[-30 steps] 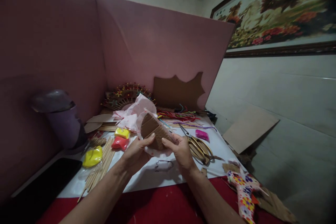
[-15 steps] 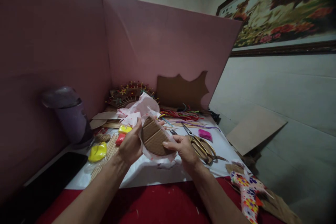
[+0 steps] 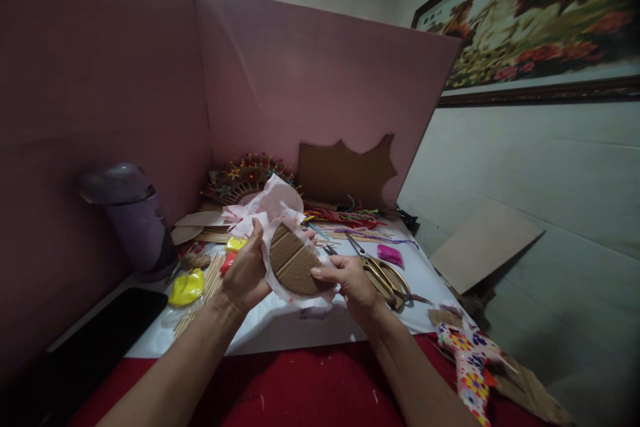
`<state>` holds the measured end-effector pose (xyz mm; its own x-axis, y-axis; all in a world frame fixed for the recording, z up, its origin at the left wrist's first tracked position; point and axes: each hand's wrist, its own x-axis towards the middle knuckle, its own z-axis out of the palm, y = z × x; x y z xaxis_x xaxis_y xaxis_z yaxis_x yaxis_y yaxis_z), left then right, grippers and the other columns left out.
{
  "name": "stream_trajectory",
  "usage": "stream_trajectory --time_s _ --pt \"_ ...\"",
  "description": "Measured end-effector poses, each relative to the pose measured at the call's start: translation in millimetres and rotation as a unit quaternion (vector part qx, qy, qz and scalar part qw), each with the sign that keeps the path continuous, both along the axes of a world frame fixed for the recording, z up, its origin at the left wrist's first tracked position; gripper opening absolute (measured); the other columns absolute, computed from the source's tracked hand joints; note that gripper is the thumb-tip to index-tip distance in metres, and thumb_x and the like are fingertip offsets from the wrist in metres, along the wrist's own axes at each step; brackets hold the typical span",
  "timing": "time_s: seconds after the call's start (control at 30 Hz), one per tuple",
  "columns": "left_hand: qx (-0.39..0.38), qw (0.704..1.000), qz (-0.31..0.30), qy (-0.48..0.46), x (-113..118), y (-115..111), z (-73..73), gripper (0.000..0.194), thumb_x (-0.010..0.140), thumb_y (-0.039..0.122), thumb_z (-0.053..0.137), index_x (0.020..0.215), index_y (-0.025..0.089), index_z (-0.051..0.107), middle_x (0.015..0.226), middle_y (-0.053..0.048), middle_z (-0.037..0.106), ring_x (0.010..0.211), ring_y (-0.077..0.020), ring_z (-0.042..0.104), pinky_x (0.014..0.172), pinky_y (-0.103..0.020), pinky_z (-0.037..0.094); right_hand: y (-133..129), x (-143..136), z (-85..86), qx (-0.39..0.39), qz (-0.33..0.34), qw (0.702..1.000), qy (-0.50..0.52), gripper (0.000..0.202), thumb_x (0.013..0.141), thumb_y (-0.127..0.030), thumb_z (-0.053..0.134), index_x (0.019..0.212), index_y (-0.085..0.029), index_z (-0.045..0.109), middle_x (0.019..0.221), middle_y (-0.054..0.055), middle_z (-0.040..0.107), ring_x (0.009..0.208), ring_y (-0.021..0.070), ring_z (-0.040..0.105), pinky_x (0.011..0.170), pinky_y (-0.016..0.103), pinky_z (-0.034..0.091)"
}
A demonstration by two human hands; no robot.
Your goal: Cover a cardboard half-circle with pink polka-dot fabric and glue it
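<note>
A rounded brown cardboard piece (image 3: 295,261) lies against pale pink cloth (image 3: 280,288) whose edge sticks out around it. My left hand (image 3: 246,268) supports the cloth and cardboard from the left, its thumb raised at the side and some fingers hidden behind. At the right edge my right hand (image 3: 350,280) pinches cardboard and cloth, with the thumb on top. Just beyond my hands lies more crumpled pink cloth (image 3: 267,203). Gold-handled scissors (image 3: 385,277) rest right of my right hand, blades pointing away.
Yellow clay (image 3: 187,288), thin sticks, a black phone (image 3: 113,320) and a purple bottle (image 3: 135,227) are at left. Magenta clay (image 3: 391,255) and colored cords (image 3: 345,217) lie beyond the scissors. Patterned cloth (image 3: 473,370) is at lower right; pink boards stand behind.
The cardboard has turned slightly to face the camera more, showing more cloth edge at its left. My left thumb has shifted a little left, off the cardboard's edge.
</note>
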<state>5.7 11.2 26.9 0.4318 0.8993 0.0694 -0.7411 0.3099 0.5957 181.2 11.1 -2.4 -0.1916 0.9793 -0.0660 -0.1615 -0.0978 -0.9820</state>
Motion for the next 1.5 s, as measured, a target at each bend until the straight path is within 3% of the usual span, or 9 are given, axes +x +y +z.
stream_trajectory --time_s 0.13,0.3,0.5,0.67,0.97,1.1,1.27,1.37,1.5 --pt "-0.009 1.000 -0.012 0.009 -2 -1 0.8 0.062 0.082 0.059 0.047 0.122 0.014 0.058 0.108 -0.014 0.070 0.104 -0.0308 0.062 0.093 -0.045 0.044 1 0 1.0 -0.001 -0.022 1.000 0.002 0.024 0.049 -0.031 0.077 0.058 -0.012 0.065 0.053 0.000 0.060 0.047 0.0103 0.049 0.047 0.022 0.032" --pt "-0.011 1.000 -0.003 0.021 -2 -1 2.0 0.051 0.086 0.048 0.050 0.124 0.016 0.057 0.105 -0.012 0.071 0.103 -0.0291 0.063 0.094 -0.044 0.044 2 -1 1.0 0.013 -0.044 0.999 -0.002 0.023 0.051 -0.031 0.075 0.057 -0.014 0.062 0.048 -0.002 0.057 0.042 0.0094 0.046 0.042 0.022 0.030" --pt "-0.004 1.000 0.015 0.015 -3 0 5.1 0.051 0.085 0.052 0.049 0.120 0.018 0.060 0.102 -0.009 0.072 0.105 -0.0268 0.062 0.095 -0.042 0.044 3 -1 -1.9 0.035 -0.053 0.998 -0.016 0.023 0.053 -0.032 0.074 0.057 -0.013 0.061 0.045 -0.002 0.054 0.038 0.0077 0.042 0.037 0.021 0.027" --pt "-0.005 0.993 0.081 0.081 -2 -3 3.6 0.027 0.079 0.020 0.062 0.106 0.018 0.067 0.092 -0.006 0.074 0.097 -0.0241 0.066 0.090 -0.035 0.048 3 -2 -1.2 0.047 -0.069 0.996 -0.024 0.024 0.055 -0.033 0.073 0.059 -0.013 0.061 0.046 -0.003 0.053 0.038 0.0070 0.042 0.036 0.020 0.028" --pt "0.060 0.988 0.071 0.123 2 -2 -3.9 0.048 0.068 0.003 0.065 0.114 0.014 0.063 0.098 -0.010 0.073 0.093 -0.0260 0.067 0.085 -0.035 0.050 1 -10 -5.1 0.048 -0.067 0.997 0.001 0.027 0.058 -0.037 0.072 0.065 -0.013 0.061 0.053 -0.003 0.054 0.038 0.0058 0.039 0.032 0.019 0.030" --pt "0.085 0.984 0.065 0.139 5 1 -13.5 0.043 0.067 0.003 0.068 0.109 0.013 0.065 0.098 -0.011 0.072 0.089 -0.0244 0.067 0.081 -0.033 0.051 3 -11 -8.8 0.052 -0.074 0.996 0.014 0.028 0.058 -0.038 0.072 0.065 -0.013 0.059 0.052 -0.004 0.053 0.037 0.0050 0.038 0.031 0.019 0.031" --pt "0.074 0.982 0.104 0.140 8 6 -19.6 0.030 0.069 0.007 0.070 0.098 0.012 0.068 0.092 -0.011 0.073 0.078 -0.0200 0.068 0.073 -0.028 0.053 6 -11 -9.1 0.058 -0.071 0.996 0.019 0.033 0.056 -0.041 0.075 0.064 -0.014 0.059 0.050 -0.005 0.050 0.035 0.0048 0.036 0.030 0.019 0.031" --pt "0.064 0.981 0.121 0.138 6 7 -15.6 0.043 0.067 0.008 0.072 0.109 0.015 0.064 0.091 -0.009 0.074 0.081 -0.0221 0.069 0.075 -0.030 0.054 8 -9 -6.3 0.072 -0.082 0.994 0.021 0.037 0.053 -0.045 0.077 0.065 -0.014 0.060 0.053 -0.005 0.052 0.038 0.0045 0.036 0.031 0.018 0.030" --pt "0.065 0.978 0.158 0.119 0 10 -10.3 0.060 0.065 0.005 0.073 0.121 0.021 0.057 0.092 -0.007 0.074 0.082 -0.0215 0.069 0.081 -0.032 0.054 8 -4 -4.6 0.065 -0.112 0.989 0.067 0.046 0.066 -0.061 0.064 0.072 -0.016 0.063 0.063 0.000 0.057 0.045 0.0073 0.044 0.033 0.018 0.031"
